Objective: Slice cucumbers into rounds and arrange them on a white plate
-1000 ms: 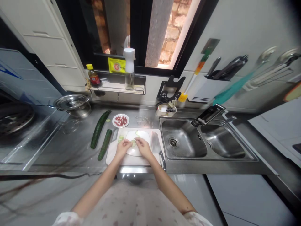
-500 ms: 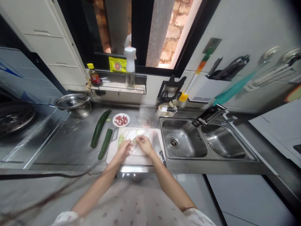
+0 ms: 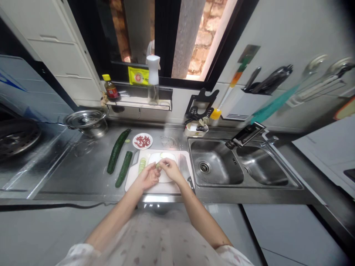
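Note:
Both my hands meet over a white plate (image 3: 166, 158) that rests on the white cutting board (image 3: 133, 181). My left hand (image 3: 148, 176) and my right hand (image 3: 170, 169) pinch a pale green cucumber slice (image 3: 158, 166) between their fingertips. More cucumber slices (image 3: 142, 164) lie in a row on the board's left part, and one slice (image 3: 164, 155) lies at the plate's far rim. A cleaver (image 3: 183, 166) lies along the board's right side.
A whole cucumber (image 3: 118, 149) and a cucumber piece (image 3: 124, 168) lie left of the board. A small plate of red bits (image 3: 142, 141) sits behind it. A double sink (image 3: 222, 166) is at the right, a lidded pot (image 3: 85, 122) at the back left.
My hands have stayed over the plate, shifting slightly and drawing closer together on the slice. The view tilted a little.

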`<state>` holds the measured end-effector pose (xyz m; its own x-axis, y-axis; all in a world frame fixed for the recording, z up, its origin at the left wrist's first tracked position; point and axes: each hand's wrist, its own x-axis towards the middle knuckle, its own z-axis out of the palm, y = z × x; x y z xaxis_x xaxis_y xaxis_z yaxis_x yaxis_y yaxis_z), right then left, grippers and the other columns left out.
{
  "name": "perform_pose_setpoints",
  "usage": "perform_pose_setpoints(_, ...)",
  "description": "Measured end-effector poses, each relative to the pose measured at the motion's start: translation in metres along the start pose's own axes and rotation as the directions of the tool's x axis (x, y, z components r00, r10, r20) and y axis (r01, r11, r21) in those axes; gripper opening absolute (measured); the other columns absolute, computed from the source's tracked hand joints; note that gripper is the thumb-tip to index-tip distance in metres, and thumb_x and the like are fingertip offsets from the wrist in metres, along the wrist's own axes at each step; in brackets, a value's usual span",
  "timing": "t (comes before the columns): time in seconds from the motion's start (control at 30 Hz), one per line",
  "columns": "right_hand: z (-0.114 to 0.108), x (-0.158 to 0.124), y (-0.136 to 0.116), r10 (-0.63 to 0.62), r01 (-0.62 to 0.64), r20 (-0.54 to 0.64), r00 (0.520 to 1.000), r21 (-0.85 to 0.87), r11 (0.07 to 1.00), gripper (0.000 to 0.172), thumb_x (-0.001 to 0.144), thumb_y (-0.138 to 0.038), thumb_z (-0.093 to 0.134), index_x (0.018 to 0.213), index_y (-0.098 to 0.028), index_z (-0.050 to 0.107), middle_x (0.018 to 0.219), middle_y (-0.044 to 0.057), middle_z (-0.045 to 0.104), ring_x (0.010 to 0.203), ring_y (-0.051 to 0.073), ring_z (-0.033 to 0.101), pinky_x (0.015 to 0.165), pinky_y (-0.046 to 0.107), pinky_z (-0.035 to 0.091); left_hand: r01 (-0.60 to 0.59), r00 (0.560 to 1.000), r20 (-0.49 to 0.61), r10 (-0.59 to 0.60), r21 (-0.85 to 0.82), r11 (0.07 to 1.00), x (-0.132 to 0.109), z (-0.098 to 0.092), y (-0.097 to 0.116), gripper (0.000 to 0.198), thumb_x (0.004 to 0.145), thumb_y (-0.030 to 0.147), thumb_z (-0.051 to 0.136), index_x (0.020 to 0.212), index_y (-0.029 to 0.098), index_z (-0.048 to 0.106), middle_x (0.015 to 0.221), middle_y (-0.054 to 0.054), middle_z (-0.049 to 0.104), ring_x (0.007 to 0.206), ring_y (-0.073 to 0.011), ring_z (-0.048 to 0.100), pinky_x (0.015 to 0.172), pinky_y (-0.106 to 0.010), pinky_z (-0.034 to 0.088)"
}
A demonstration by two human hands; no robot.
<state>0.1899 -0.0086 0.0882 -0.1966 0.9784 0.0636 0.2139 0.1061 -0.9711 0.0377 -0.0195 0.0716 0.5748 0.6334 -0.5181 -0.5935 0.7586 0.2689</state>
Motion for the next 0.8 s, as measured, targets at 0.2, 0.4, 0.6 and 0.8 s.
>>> perform_pose_setpoints(0.2,0.000,-0.001,-0.001,-0.029,0.029,0.005,1.000,0.002,1.000,0.017,0.084,-0.028,0.053,0.076,-0.018,0.064,0.075,0.002,0.069,0.076,0.015,0.061,0.077,0.027,0.046,-0.123,0.992,0.015,0.122,0.095,0.988,0.004,-0.010,0.003,0.024,0.078,0.022,0.069,0.101,0.018,0.062,0.078,0.001,0.060,0.053,-0.0037,0.050,0.040,-0.012,0.028)
perform_pose_setpoints(0.4,0.002,0.000,0.002,-0.015,0.015,-0.017,1.000,-0.029,0.999,0.016,0.082,-0.028,0.053,0.076,-0.018,0.063,0.077,0.001,0.068,0.075,0.014,0.060,0.076,0.027,0.046,-0.232,0.969,-0.022,0.245,0.253,0.939,0.000,-0.011,0.008,0.047,0.070,0.020,0.075,0.113,0.020,0.057,0.078,0.001,0.058,0.055,-0.0038,0.051,0.038,-0.011,0.027)
perform_pose_setpoints(0.6,0.003,-0.001,-0.001,0.019,-0.019,-0.012,1.000,0.002,1.000,0.016,0.082,-0.031,0.054,0.076,-0.018,0.062,0.075,0.001,0.067,0.070,0.013,0.059,0.072,0.026,0.047,-0.324,0.930,-0.035,0.367,0.398,0.858,-0.009,-0.001,0.012,0.055,0.063,0.021,0.078,0.114,0.020,0.057,0.072,0.002,0.055,0.054,-0.0044,0.047,0.038,-0.013,0.022)
perform_pose_setpoints(0.8,0.004,-0.001,-0.001,0.052,-0.051,-0.017,0.999,0.048,0.998,0.014,0.079,-0.031,0.057,0.074,-0.018,0.061,0.070,0.000,0.065,0.060,0.011,0.057,0.064,0.024,0.048,-0.368,0.864,-0.056,0.500,0.607,0.704,-0.011,0.007,0.014,0.059,0.060,0.028,0.079,0.114,0.020,0.056,0.065,0.005,0.055,0.052,-0.0049,0.045,0.043,-0.014,0.023)
